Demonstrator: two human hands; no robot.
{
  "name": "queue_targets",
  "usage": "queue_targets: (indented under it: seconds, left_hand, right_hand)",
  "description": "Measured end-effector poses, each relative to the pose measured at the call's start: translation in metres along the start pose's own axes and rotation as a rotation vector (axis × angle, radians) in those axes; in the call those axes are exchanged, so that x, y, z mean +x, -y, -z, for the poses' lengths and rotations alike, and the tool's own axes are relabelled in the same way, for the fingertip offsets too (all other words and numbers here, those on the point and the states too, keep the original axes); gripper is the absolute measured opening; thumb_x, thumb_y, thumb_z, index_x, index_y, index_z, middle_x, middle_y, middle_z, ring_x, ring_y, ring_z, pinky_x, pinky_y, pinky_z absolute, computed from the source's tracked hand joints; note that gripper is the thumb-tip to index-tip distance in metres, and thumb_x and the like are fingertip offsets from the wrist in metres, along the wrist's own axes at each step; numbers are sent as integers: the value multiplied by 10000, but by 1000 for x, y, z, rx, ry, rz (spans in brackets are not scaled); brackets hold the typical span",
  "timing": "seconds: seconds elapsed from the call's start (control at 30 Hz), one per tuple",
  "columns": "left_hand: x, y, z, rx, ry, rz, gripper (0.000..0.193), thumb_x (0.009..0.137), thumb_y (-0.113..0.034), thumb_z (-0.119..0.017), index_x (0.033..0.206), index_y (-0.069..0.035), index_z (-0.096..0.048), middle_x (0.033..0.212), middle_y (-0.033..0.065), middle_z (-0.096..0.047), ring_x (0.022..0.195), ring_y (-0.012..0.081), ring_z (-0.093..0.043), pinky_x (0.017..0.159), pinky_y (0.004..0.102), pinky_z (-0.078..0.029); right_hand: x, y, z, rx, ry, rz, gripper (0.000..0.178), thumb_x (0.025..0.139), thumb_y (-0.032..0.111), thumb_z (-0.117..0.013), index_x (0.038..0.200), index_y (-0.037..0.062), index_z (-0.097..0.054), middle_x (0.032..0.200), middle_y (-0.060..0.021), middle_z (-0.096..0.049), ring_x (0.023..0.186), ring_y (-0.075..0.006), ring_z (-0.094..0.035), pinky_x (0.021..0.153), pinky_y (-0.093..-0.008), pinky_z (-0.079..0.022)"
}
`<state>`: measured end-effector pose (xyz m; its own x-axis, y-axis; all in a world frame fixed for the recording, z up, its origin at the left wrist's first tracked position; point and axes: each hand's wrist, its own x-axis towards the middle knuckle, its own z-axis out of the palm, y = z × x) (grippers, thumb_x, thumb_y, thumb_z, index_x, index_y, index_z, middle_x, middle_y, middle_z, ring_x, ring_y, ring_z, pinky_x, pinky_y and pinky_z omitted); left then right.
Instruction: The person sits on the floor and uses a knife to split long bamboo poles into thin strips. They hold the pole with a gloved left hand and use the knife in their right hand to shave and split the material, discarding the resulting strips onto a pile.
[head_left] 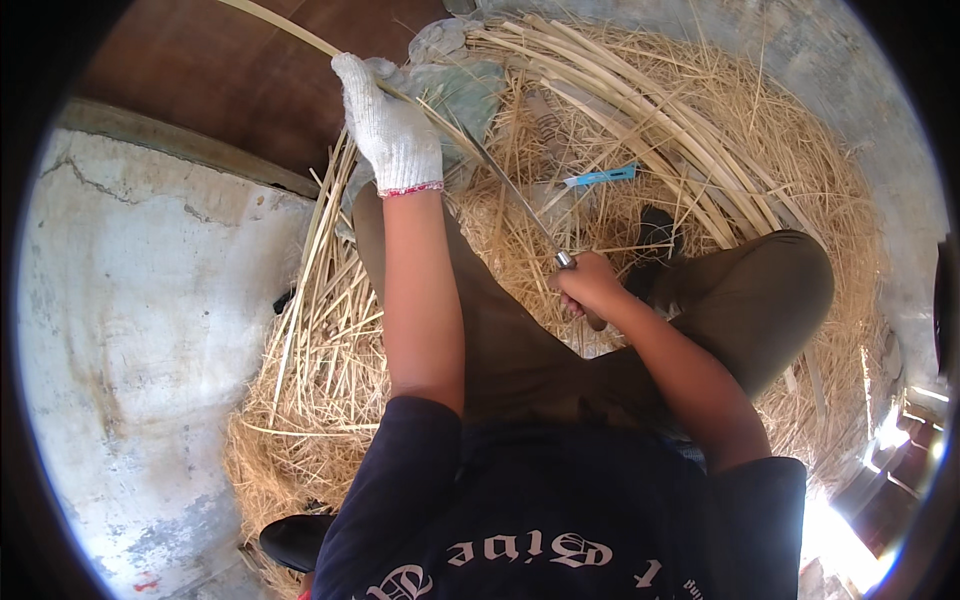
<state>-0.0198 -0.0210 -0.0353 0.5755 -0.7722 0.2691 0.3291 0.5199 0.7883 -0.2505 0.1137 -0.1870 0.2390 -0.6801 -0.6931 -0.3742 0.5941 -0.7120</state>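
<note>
My left hand (392,130), in a white knitted glove with a red cuff edge, is closed round a long pale bamboo strip (290,29). One end of the strip runs out past the upper left of the view; the other slopes down to the right of the glove. My bare right hand (588,285) grips the handle of a knife with a long, narrow blade (522,200). The blade points up and left, its tip by the strip just right of the glove. Whether blade and strip touch, I cannot tell.
A light blue cutter (602,176) lies on the straw-like shavings (800,140) ahead of me. Long bamboo strips (640,110) are bundled at the far right, more strips (335,330) lie beside my left leg. Worn walls (150,290) stand close, with a brown panel (230,80) far left.
</note>
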Motion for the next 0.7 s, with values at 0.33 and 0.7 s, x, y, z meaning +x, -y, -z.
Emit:
queue_targets:
  seconds: [0.33, 0.7]
  left_hand:
    - [-1, 2, -1, 62, 22, -18, 556, 967, -662, -604, 856, -120, -551, 865, 21, -507, 857, 203, -484, 894, 398, -416]
    - [-6, -3, -10, -30, 48, 36, 572, 947, -692, -605, 809, -139, -550, 824, 10, -501, 840, 189, -467, 892, 393, -399]
  right_hand:
    - [-23, -5, -21, -126, -271, 478, 239, 824, 184, -702, 757, -36, -635, 663, -207, -627, 648, -331, -668, 641, -434, -509]
    - [3, -16, -5, -272, -197, 248, 259, 810, 235, -705, 770, -17, -661, 666, -195, -654, 662, -351, -687, 661, -466, -521]
